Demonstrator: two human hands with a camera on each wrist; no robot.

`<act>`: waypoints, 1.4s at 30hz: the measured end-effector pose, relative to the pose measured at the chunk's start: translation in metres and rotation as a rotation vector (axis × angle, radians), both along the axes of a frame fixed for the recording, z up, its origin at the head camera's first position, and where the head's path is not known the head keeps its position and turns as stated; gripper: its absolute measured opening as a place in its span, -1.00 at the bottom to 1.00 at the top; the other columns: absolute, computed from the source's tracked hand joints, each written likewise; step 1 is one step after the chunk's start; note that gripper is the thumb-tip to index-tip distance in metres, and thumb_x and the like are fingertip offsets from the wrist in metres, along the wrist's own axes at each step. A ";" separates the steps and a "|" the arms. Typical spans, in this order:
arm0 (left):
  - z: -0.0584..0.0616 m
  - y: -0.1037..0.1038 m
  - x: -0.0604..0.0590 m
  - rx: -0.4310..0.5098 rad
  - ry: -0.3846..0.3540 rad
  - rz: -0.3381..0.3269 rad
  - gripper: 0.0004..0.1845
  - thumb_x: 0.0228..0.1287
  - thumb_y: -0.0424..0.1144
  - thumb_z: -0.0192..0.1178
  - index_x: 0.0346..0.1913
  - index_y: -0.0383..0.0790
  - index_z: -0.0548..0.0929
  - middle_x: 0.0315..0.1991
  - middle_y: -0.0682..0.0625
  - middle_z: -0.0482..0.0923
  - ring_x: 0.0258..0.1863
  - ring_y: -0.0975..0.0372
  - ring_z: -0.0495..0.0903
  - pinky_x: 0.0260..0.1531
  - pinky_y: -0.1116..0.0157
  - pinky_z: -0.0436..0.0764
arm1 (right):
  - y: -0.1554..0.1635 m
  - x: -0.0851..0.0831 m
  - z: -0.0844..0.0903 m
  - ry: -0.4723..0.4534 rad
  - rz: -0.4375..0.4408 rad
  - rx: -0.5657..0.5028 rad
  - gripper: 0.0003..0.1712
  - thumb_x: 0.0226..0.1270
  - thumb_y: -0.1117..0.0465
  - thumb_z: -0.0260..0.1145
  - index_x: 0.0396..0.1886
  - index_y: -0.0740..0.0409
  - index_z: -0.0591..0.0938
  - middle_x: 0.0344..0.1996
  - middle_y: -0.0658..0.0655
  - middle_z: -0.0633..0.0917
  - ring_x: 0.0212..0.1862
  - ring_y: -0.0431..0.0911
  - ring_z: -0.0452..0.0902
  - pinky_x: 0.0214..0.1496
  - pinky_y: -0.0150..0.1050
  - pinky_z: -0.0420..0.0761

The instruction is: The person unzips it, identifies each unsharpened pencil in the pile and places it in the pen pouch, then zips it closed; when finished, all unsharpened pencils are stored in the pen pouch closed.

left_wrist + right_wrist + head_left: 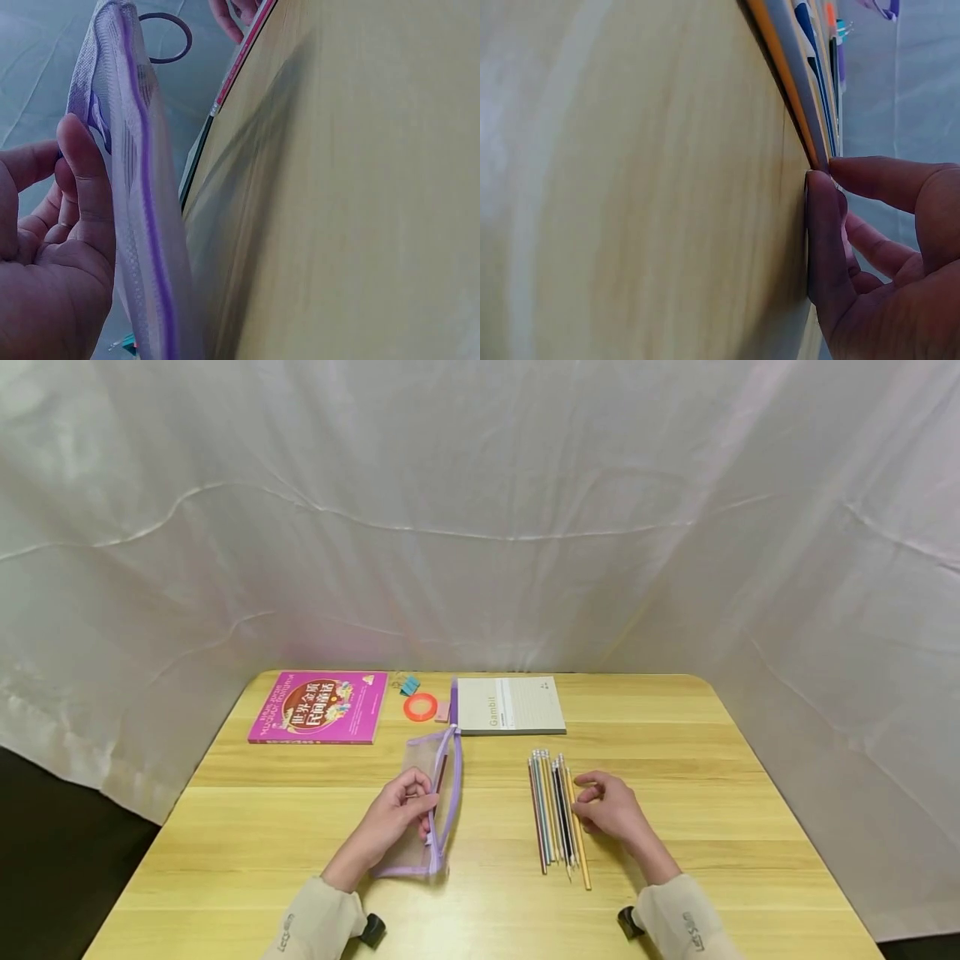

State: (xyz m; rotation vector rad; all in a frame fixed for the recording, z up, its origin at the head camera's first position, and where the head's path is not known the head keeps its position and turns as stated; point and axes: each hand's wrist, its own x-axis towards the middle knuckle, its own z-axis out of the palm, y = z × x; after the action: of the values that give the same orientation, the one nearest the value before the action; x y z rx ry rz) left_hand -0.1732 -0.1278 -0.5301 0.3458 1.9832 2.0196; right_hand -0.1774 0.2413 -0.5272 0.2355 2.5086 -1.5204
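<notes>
Left hand (395,814) pinching, fingers curled. Right hand (613,810) well apart, rightward of it; thumb near index fingertip.

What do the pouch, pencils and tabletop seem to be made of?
Purple-trimmed pouch: probably synthetic mesh, soft; its panels are see-through and textured.
Pencils: likely painted wood, smooth; coloured shafts, some pale tapered tips.
Tabletop: wood or wood-look laminate, slightly glossy; grain and soft reflections show.
</notes>
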 end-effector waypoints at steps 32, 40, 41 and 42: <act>0.002 0.009 -0.003 0.043 -0.013 0.039 -0.88 0.47 -0.42 0.14 -0.13 -0.40 0.41 -0.46 0.04 0.50 -0.60 0.30 0.55 -0.57 0.41 0.65 | 0.000 -0.005 0.003 -0.003 0.018 0.094 -0.29 0.08 0.49 0.40 0.31 0.35 0.49 -0.33 0.20 0.64 -0.55 -0.05 0.62 -0.54 -0.19 0.72; 0.001 0.010 -0.002 0.046 -0.023 0.031 -0.90 0.48 -0.42 0.14 -0.19 -0.22 0.43 -0.46 0.05 0.50 -0.60 0.30 0.56 -0.58 0.41 0.65 | 0.002 -0.007 0.014 -0.032 -0.015 -0.069 -0.28 0.22 0.50 0.30 0.42 0.34 0.40 -0.23 0.27 0.66 -0.48 -0.03 0.64 -0.42 -0.15 0.78; 0.001 0.010 -0.002 0.046 -0.024 0.032 -0.90 0.48 -0.42 0.13 -0.20 -0.21 0.43 -0.46 0.05 0.49 -0.60 0.30 0.56 -0.58 0.41 0.65 | 0.001 -0.008 0.017 -0.033 -0.029 -0.089 -0.27 0.22 0.50 0.30 0.43 0.32 0.39 -0.20 0.28 0.66 -0.46 -0.02 0.65 -0.39 -0.14 0.79; 0.002 0.010 -0.001 0.044 -0.026 0.034 -0.89 0.48 -0.42 0.13 -0.20 -0.20 0.43 -0.46 0.05 0.49 -0.60 0.30 0.56 -0.58 0.41 0.65 | -0.002 -0.008 0.020 -0.027 -0.039 -0.102 -0.26 0.22 0.50 0.29 0.44 0.32 0.38 -0.18 0.28 0.65 -0.43 -0.02 0.66 -0.36 -0.13 0.81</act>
State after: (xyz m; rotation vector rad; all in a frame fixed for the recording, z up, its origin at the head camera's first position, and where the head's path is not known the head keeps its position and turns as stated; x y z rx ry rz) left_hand -0.1746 -0.1178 -0.5284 0.2965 1.9446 2.0806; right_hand -0.1852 0.2397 -0.5073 0.2893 2.4111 -1.6427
